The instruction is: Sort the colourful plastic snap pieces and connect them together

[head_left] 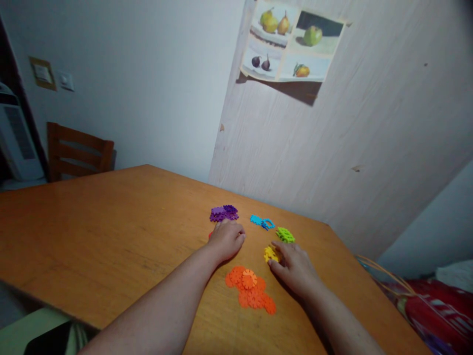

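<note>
My left hand rests low over the table with its fingers curled. A bit of red shows beside it, mostly covered by the hand; what the fingers hold, if anything, is hidden. Just beyond lies a pile of purple toothed plastic pieces. On the right, the thumb and fingers of my right hand close around a small cluster of yellow toothed pieces. Between my forearms spreads a heap of orange toothed discs. Green pieces are stacked behind my right hand, near a few blue pieces.
The wooden table meets the wall behind the piles. A wooden chair stands at its far left. Past the right edge are a red bag and a looped orange cord. A fruit poster hangs above.
</note>
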The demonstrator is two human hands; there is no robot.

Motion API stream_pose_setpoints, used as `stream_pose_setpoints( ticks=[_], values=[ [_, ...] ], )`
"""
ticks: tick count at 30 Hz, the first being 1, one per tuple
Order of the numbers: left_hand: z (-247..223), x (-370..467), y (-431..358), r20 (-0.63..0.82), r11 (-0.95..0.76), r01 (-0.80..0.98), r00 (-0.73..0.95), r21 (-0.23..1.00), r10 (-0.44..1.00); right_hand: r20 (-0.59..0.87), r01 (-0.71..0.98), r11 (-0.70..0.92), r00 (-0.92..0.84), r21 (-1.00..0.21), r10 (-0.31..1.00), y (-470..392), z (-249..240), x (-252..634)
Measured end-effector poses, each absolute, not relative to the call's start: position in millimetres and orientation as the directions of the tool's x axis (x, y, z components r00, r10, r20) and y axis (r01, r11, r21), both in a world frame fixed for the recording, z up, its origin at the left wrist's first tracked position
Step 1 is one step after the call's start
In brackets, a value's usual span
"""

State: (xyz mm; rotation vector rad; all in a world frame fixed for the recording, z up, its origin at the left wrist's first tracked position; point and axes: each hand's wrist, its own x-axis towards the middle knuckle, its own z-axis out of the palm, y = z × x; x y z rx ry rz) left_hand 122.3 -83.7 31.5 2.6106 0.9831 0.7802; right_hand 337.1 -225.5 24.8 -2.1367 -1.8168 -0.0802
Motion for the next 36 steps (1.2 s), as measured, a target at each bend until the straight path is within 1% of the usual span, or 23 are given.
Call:
stream_pose_setpoints(
  ticks=[5,12,15,18,21,22,24,27,29,32,34,36],
  values=[
    [34,122,-85,0.369,-0.733,0.556,0.635,0.392,0.679,0.262,0.961,-0.125,0.190,-0.245,0.946,-224,20,335],
    [31,124,-85,0.381,-0.742,0.547,0.638,0.387,0.669,0.297,0.955,-0.089,0.176,-0.283,0.939,-225,19,336],
    [31,125,-86,0.379,-0.743,0.546,0.640,0.387,0.668,0.363,0.934,-0.146,0.267,-0.327,0.893,-225,19,354],
    [31,126,-87,0.401,-0.755,0.533,0.640,0.382,0.656,0.432,0.882,-0.231,0.411,-0.410,0.802,-228,13,389],
    [31,127,-89,0.434,-0.768,0.515,0.635,0.380,0.640,0.387,0.767,-0.300,0.570,-0.567,0.724,-237,2,426],
    [32,127,-89,0.439,-0.773,0.508,0.637,0.379,0.634,0.376,0.741,-0.306,0.596,-0.598,0.709,-241,-1,435],
    [32,127,-90,0.436,-0.780,0.498,0.647,0.379,0.626,0.343,0.717,-0.297,0.601,-0.631,0.722,-246,-4,444],
    [34,126,-91,0.418,-0.784,0.493,0.664,0.378,0.620,0.277,0.743,-0.264,0.517,-0.615,0.810,-250,-2,438],
    [35,126,-92,0.416,-0.788,0.491,0.671,0.372,0.614,0.243,0.795,-0.265,0.452,-0.545,0.858,-249,2,427],
    [36,126,-93,0.415,-0.790,0.495,0.673,0.362,0.612,0.224,0.854,-0.277,0.403,-0.441,0.887,-247,7,414],
    [36,126,-94,0.411,-0.787,0.503,0.672,0.358,0.616,0.218,0.861,-0.262,0.384,-0.437,0.897,-247,8,410],
    [37,126,-94,0.406,-0.786,0.506,0.674,0.355,0.617,0.210,0.857,-0.227,0.355,-0.463,0.911,-247,8,406]
  ],
)
